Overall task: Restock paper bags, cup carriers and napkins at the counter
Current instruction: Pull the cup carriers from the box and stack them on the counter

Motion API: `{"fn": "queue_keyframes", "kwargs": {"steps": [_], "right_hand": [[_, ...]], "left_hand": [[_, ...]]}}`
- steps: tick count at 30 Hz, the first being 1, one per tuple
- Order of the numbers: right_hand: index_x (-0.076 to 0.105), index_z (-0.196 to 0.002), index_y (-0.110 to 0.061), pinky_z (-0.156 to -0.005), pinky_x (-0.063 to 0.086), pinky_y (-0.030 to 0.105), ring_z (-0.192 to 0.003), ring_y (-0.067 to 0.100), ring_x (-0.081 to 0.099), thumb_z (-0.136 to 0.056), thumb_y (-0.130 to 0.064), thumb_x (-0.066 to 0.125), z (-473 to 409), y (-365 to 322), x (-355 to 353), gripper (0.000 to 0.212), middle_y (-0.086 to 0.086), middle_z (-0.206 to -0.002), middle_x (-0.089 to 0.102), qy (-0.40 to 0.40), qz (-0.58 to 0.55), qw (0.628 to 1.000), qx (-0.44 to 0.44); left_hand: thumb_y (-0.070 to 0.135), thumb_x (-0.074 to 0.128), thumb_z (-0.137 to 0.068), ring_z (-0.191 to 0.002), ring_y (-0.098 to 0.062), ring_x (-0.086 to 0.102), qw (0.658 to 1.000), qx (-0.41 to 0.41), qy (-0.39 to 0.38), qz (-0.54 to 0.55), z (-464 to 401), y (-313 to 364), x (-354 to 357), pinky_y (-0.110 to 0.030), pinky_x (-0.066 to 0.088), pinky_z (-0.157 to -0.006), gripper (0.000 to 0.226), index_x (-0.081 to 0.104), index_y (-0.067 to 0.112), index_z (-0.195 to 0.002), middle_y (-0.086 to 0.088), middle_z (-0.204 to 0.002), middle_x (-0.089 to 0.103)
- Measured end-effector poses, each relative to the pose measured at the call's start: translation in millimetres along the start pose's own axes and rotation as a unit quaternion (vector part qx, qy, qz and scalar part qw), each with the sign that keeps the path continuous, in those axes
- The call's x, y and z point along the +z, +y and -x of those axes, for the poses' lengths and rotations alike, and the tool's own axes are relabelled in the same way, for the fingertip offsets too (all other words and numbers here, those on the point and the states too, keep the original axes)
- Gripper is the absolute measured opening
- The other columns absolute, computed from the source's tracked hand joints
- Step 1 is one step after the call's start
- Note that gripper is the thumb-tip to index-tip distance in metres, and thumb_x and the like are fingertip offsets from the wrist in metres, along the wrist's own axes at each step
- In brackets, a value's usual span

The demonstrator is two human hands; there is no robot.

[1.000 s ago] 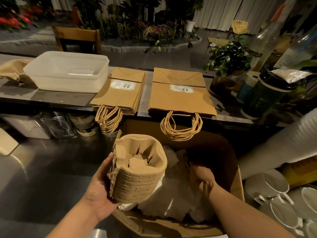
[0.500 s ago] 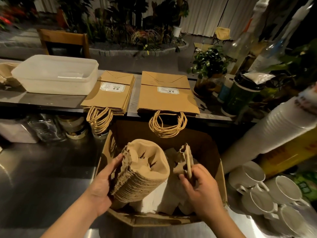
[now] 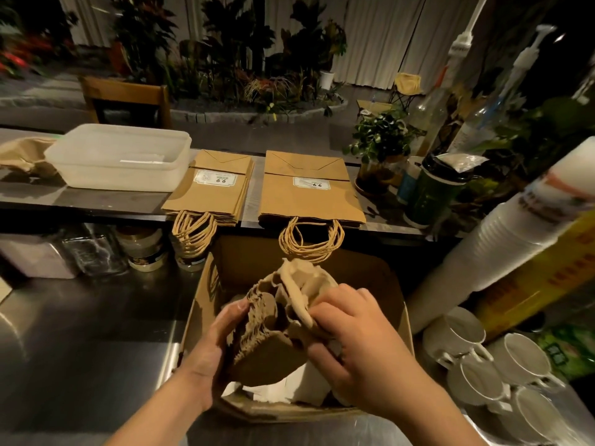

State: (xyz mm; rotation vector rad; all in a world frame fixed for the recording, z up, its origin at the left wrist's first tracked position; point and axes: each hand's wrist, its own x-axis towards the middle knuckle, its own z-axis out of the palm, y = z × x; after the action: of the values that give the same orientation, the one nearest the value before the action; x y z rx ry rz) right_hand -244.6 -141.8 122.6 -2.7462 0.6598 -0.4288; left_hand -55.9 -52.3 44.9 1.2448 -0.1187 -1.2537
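A thick stack of brown pulp cup carriers (image 3: 270, 336) is held over an open cardboard box (image 3: 405, 320). My left hand (image 3: 214, 346) grips the stack's left side. My right hand (image 3: 351, 336) pinches a single cup carrier (image 3: 297, 294) against the stack's top right. White napkins (image 3: 302, 386) lie in the box under the stack. Two piles of brown paper bags, a narrow one (image 3: 212, 191) and a wider one (image 3: 309, 194), lie flat on the raised counter (image 3: 96, 201), their twine handles hanging over its front edge.
A white plastic tub (image 3: 122, 159) sits left of the bags, crumpled brown paper (image 3: 22, 152) beyond it. Jars (image 3: 141, 249) stand under the counter ledge. Right side: potted plant (image 3: 383, 140), green lidded cup (image 3: 431, 191), sleeve of white cups (image 3: 502, 239), white mugs (image 3: 483, 368).
My right hand lifted one loose carrier out of the box and brought it left onto the stack. The stack tipped up and now sits between both hands.
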Motion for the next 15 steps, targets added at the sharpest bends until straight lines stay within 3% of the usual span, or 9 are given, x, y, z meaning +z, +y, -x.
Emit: {"fn": "queue_keyframes", "kwargs": {"steps": [4,6,11,15], "right_hand": [[0.06,-0.117,-0.04,-0.097,0.031,0.029,-0.104,-0.003,0.037,-0.094,-0.078,0.027,-10.5,-6.4,-3.9,0.056,-0.026,-0.109,0.05,-0.095,0.004,0.995,0.028],[0.062,-0.116,-0.039,-0.099,0.034,0.033,-0.104,-0.002,0.041,-0.091,-0.082,0.02,-15.2,-11.2,-1.9,0.065,-0.024,-0.108,0.055,-0.11,-0.001,0.993,0.053],[0.066,-0.098,-0.032,-0.076,0.056,0.039,-0.082,0.008,0.06,-0.097,-0.067,0.04,-23.2,-25.9,6.6,0.045,-0.012,-0.089,0.065,-0.07,-0.103,0.982,0.141],[0.067,-0.087,-0.025,-0.064,0.055,0.039,-0.072,0.014,0.061,-0.099,-0.051,0.046,-23.0,-32.1,0.0,0.036,-0.002,-0.08,0.066,-0.028,-0.17,0.968,0.184]], "left_hand": [[0.049,0.066,-0.076,-0.101,-0.037,0.069,0.999,0.029,-0.013,-0.008,1.3,-0.4,-2.5,-0.044,0.056,-0.08,0.047,0.065,0.021,-0.114,-0.019,-0.107,0.075],[0.055,0.082,-0.067,-0.103,-0.037,0.067,0.998,0.047,-0.007,-0.028,1.9,0.6,-2.8,-0.048,0.056,-0.082,0.058,0.063,0.025,-0.114,-0.018,-0.111,0.071],[0.07,0.093,-0.024,-0.109,-0.036,0.069,0.995,0.077,-0.025,-0.052,-2.0,-1.6,-11.8,-0.053,0.058,-0.09,0.111,0.064,0.027,-0.122,-0.012,-0.115,0.073],[0.071,0.094,-0.026,-0.112,-0.036,0.069,0.996,0.068,-0.034,-0.04,-5.8,-7.1,-17.8,-0.058,0.055,-0.097,0.112,0.063,0.028,-0.125,-0.011,-0.119,0.072]]}}
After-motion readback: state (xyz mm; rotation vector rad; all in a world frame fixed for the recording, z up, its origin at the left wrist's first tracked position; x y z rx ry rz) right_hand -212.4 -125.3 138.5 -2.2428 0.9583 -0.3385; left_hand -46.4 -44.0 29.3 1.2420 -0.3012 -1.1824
